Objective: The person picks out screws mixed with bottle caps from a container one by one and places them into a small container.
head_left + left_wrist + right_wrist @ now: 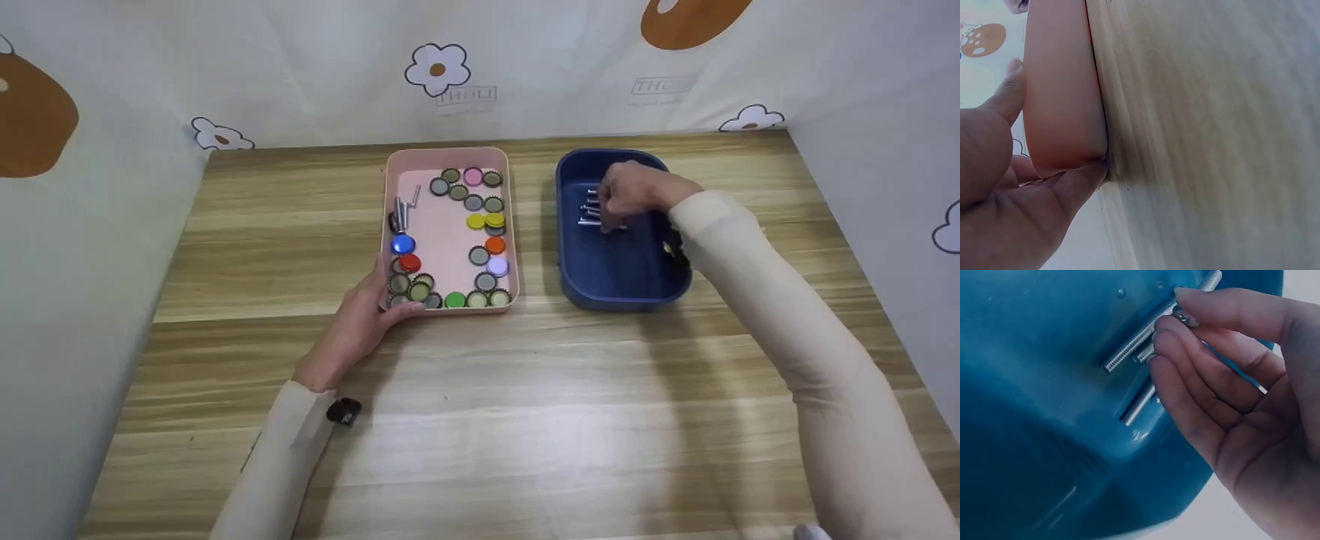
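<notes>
L. hand [352,322] grips nr.-left corner of rect. pink plastic tray [441,251] containing asstd.-colour round metal bottle caps [455,300]. R. hand [634,187] pinches silver threaded metal bolt [1186,318] in rect. dark-blue tray [607,270], nr. similar bolts [1139,338]; trays apart on wood-grain table [450,420].

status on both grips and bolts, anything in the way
Left grip holding pink tray by near left corner. Right grip inside blue bin at bolts, pinch unclear. Bolts partly hidden behind it, no other obstruction visible.
</notes>
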Motion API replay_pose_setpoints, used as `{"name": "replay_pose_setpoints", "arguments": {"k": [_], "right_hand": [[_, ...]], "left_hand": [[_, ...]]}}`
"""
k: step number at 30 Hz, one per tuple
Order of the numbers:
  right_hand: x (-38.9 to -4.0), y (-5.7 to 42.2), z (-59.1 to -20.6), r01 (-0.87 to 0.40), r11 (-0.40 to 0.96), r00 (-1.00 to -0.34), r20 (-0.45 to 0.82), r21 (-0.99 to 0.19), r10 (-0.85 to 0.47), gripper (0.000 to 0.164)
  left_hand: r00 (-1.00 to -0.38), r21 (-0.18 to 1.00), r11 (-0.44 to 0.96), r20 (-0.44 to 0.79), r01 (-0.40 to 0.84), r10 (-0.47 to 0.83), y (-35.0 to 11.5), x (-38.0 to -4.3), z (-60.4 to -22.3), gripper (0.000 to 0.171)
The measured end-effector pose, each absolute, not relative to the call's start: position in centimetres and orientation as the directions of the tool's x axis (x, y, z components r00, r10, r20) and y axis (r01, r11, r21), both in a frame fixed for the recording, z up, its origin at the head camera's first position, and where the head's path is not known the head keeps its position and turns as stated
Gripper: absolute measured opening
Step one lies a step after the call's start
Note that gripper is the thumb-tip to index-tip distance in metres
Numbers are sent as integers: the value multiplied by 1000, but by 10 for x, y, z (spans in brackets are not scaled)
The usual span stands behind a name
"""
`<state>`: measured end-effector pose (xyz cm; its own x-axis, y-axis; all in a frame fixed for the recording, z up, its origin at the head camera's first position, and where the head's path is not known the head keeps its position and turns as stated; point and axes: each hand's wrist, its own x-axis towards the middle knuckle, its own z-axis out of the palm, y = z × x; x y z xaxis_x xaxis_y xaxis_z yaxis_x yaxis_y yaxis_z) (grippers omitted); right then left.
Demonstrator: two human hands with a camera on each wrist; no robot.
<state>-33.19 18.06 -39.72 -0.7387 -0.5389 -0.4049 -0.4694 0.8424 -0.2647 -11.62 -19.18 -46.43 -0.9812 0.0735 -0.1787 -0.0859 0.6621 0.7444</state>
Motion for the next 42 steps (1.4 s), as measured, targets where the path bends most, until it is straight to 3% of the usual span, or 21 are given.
{"name": "replay_pose_setpoints", "arguments": {"k": [8, 17, 42], "right_hand": [[-332, 177, -402, -396, 876, -719, -500, -276, -482, 9], [-330, 177, -404, -378, 890, -722, -521, -255, -456, 5], [-322, 173, -396, -483, 850, -735, -432, -208, -523, 11]], "left_hand": [[-977, 746, 657, -201, -107, 68, -191, -115, -462, 105], [-980, 769, 632, -185, -97, 76, -190, -115, -461, 104], [-980, 775, 626, -184, -92, 83, -191, -114, -462, 102]]}}
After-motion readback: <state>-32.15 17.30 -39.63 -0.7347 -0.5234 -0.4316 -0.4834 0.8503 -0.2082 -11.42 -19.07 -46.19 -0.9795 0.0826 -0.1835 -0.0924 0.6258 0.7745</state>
